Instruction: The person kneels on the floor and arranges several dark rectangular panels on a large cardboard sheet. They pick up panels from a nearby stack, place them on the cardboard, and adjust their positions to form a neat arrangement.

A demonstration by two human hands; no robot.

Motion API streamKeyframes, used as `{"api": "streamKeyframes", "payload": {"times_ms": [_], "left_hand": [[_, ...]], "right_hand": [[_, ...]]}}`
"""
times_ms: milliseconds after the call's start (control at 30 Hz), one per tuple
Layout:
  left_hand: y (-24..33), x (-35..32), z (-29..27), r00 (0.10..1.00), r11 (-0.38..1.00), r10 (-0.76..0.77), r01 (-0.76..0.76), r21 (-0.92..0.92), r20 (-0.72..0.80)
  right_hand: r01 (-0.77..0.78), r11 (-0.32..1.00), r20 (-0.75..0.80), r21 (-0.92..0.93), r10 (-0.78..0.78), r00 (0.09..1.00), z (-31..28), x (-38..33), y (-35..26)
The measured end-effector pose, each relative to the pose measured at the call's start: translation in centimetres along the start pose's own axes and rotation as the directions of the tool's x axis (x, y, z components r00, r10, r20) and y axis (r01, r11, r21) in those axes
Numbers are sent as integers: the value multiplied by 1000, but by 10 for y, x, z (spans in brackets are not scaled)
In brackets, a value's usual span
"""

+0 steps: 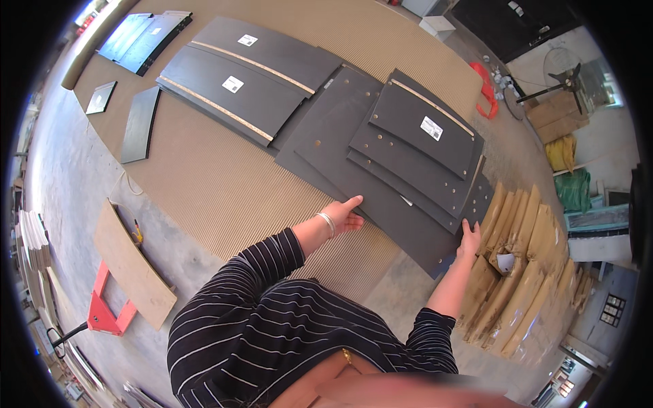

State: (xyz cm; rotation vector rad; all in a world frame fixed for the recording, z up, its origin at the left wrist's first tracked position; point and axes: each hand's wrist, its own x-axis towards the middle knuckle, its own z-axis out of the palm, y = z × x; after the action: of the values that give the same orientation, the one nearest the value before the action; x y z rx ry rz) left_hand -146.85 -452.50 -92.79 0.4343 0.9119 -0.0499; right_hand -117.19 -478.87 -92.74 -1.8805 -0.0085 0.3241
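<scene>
We stand over a large cardboard sheet (224, 183) spread on the floor, our left hand (345, 216) touching the near edge of a big dark panel (354, 163) and our right hand (469, 239) at its corner. Smaller drilled panels (415, 136) lie stacked on it; folded cardboard boxes (524, 258) stand just right.

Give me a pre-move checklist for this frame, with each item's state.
1. Left hand on near edge of the large dark panel: ok.
2. Right hand on the panel stack's corner: ok.
3. Firm grip under the panel: cannot tell.
4. Labelled top panel squared on the stack: not ok, fanned out.
5. Cardboard sheet flat beneath the stack: ok.
6. Folded cardboard pieces apart from right hand: ok, though close.
</scene>
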Motion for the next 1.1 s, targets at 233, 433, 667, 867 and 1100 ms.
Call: {"api": "streamKeyframes", "payload": {"times_ms": [233, 433, 667, 867, 1100], "left_hand": [[20, 2, 13, 992, 999, -54, 53, -14, -117], [31, 0, 13, 981, 993, -117, 111, -49, -154], [41, 3, 7, 989, 997, -72, 74, 13, -130], [30, -13, 18, 977, 989, 26, 7, 151, -209], [37, -45, 18, 895, 779, 445, -375, 503, -21]], "right_hand": [[64, 994, -17, -88, -66, 998, 6, 23, 5], [110, 986, -34, -121, -115, 993, 10, 20, 8], [99, 988, -47, -119, -105, 993, 14, 14, 5], [233, 877, -132, -421, -313, 940, 16, 4, 5], [124, 992, -162, 23, -119, 980, 2, -10, 11]]}}
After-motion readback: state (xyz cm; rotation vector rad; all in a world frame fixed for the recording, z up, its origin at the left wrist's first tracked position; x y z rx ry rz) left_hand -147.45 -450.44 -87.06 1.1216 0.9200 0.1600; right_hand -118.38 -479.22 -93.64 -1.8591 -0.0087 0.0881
